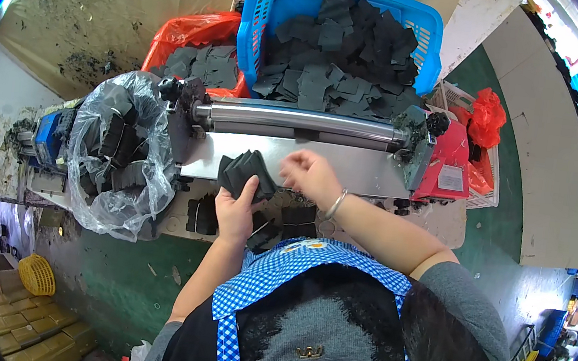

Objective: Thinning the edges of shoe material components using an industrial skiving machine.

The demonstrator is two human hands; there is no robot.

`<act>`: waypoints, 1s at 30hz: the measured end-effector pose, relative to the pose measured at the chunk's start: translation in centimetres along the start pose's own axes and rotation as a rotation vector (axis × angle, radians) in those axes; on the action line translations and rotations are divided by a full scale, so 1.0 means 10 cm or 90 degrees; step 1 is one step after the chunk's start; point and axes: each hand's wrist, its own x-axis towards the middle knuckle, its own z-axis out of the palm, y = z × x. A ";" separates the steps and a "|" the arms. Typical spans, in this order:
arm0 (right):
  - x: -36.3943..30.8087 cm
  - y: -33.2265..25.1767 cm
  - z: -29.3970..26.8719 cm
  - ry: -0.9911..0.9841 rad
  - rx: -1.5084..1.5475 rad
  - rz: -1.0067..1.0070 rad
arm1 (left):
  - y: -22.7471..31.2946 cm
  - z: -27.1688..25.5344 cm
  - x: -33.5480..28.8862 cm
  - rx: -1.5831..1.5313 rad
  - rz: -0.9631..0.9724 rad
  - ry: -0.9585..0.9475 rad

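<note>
My left hand [236, 210] is closed around a fanned stack of thin black fabric-like pieces [246, 174]. Just right of that stack, my right hand [311, 176] hovers with loosely bent, slightly parted fingers and nothing visible in them. Both hands are in front of a machine with a shiny metal roller [303, 122] and a flat steel plate [369, 172]. One small black piece [307, 134] lies at the roller's lower edge, on the plate side.
Behind the roller, a blue basket [247, 31] and a red plastic bag [177, 31] hold black pieces. A clear bag [80, 176] with black bundles stands left. Tied bundles [298, 221] lie below the plate. The machine's red housing [450, 161] and a white crate [487, 197] are right.
</note>
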 end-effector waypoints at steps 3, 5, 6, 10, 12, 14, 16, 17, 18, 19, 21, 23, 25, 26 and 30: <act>-0.23 0.01 0.12 -0.110 -0.312 -0.330 | -0.02 0.03 -0.05 0.005 0.017 -0.011; -0.12 0.01 0.03 -0.104 -0.222 -0.161 | 0.01 0.06 -0.05 0.013 0.020 -0.001; -0.06 -0.01 -0.04 -0.096 -0.131 0.007 | 0.06 0.04 -0.05 -0.018 -0.016 -0.018; 0.23 -0.02 -0.26 0.074 0.134 0.129 | 0.15 0.00 -0.02 -0.036 -0.082 0.000; 0.13 -0.03 -0.14 0.073 0.120 0.091 | 0.11 -0.01 -0.02 -0.034 -0.073 0.003; -0.15 -0.04 0.07 -0.133 -0.106 -0.071 | 0.05 -0.01 -0.03 -0.021 -0.032 -0.021; -0.18 0.03 0.08 -0.167 -0.148 -0.134 | 0.06 0.00 -0.04 -0.002 -0.025 -0.022; -0.14 0.03 0.04 -0.126 -0.117 -0.078 | 0.08 0.01 -0.03 -0.021 -0.042 -0.015; -0.09 0.02 -0.02 -0.085 -0.085 -0.022 | 0.10 0.02 -0.03 -0.040 -0.059 -0.008; 0.01 0.00 -0.11 -0.022 -0.027 0.048 | 0.13 0.03 -0.03 -0.043 -0.046 0.005; 0.17 0.02 -0.25 0.047 0.058 0.080 | 0.14 0.02 -0.02 -0.023 -0.037 0.013; 0.11 -0.02 -0.20 0.047 0.101 0.074 | 0.12 0.01 -0.02 -0.004 -0.031 0.021; -0.14 -0.04 0.03 -0.126 -0.098 -0.023 | 0.07 0.05 -0.04 0.001 -0.023 0.013; -0.23 -0.01 0.11 -0.142 -0.184 -0.094 | 0.03 0.03 -0.03 0.001 -0.023 0.012; -0.26 0.07 0.13 -0.110 -0.345 -0.269 | -0.07 0.00 0.01 0.009 0.057 -0.035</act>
